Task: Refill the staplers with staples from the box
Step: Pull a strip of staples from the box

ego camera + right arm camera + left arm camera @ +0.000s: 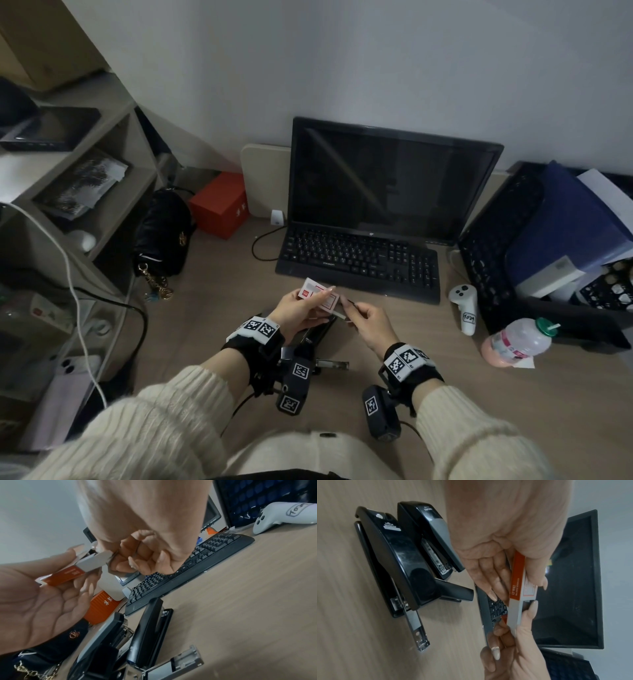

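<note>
Sleeves (164, 421): cream ribbed knit, nearest the head camera, with black wrist bands carrying square coded markers.
Left hand (301, 310): fingers and thumb curled round the staple box (320, 294), held above the desk (496, 394), near the keyboard's front edge.
Right hand (371, 325): fingertips pinching the grey inner tray (516, 613), which sticks out of the box's right end; remaining fingers curled in.
Staple box appearance: small card sleeve, orange-red long side with white print too small to read, white face with a red-outlined panel.
Large stapler (393, 561): black, lying on the desk below the hands, metal staple channel (418, 627) slid out of its front.
Small stapler (433, 538): black with grey top, just beside the large one, arm hinged up.
Keyboard (359, 263): black, marked "PASON".
Controller (466, 308): white, right of the keyboard, hand-written "1029".
Orange box (221, 204): far left, white characters on its side.
</note>
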